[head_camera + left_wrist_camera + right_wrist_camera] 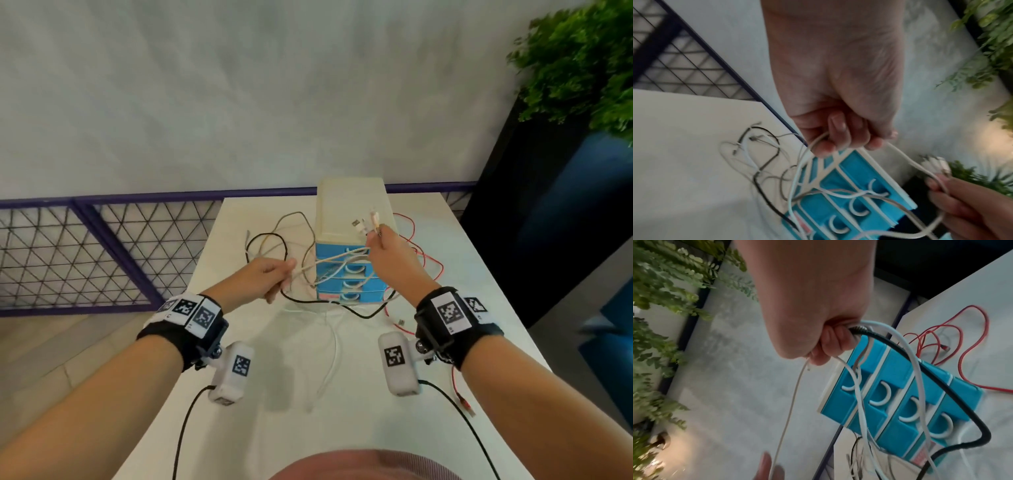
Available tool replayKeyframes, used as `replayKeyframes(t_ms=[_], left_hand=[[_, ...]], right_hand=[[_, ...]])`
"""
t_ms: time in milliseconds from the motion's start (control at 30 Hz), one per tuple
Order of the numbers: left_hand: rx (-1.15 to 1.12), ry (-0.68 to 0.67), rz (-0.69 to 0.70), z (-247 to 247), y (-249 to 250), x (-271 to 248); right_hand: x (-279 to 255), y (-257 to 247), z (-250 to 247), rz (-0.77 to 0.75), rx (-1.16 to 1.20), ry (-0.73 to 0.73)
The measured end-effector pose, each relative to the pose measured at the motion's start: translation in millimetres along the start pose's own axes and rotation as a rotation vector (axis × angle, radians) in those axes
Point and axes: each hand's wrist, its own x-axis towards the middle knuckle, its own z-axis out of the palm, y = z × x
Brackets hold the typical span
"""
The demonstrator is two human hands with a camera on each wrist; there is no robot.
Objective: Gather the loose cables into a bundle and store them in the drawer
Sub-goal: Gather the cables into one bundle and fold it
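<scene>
Both hands are raised over the white table (479,291) in front of a small drawer unit (349,202) with a cream top and several blue drawers, all closed. My right hand (375,240) grips a bunch of cable ends, and their plugs (364,222) stick up above the fist. In the right wrist view this fist (830,344) holds white, beige and black cables (941,378). My left hand (286,274) pinches a white cable (801,162) that runs across to the right hand. A red cable (412,233) lies loose to the right of the unit.
Loops of black cable (270,236) and grey cable lie on the table left of the unit. A white cable (334,356) trails toward the near edge. A purple mesh fence (102,246) stands to the left and a green plant (582,61) at the far right.
</scene>
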Motion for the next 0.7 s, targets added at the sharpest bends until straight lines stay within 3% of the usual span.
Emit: replayKeyframes(t_ms=[200,333,467,567,700], left_hand=[[0.058,0.02,-0.173,-25.9,-47.7,-11.2],[0.295,-0.039,-0.272,-43.0,-68.8,-23.0],[0.682,-0.097,-0.381,-48.4,-69.4,-28.2],[0.791,-0.107,-0.328,-37.1,-50.5,-21.3],[0.82,-0.109,-0.11,-5.3,-6.6,-5.0]], right_hand=[[9.7,31.3,-13.7,0.159,-0.155,0.163],[8.3,51.0,-18.9,0.233,-0.16,0.225],[6.7,56.5,-17.4,0.266,-0.129,0.283],[2.9,43.5,-14.2,0.174,-0.083,0.325],[-11.0,12.4,-3.9,-0.067,-0.01,0.272]])
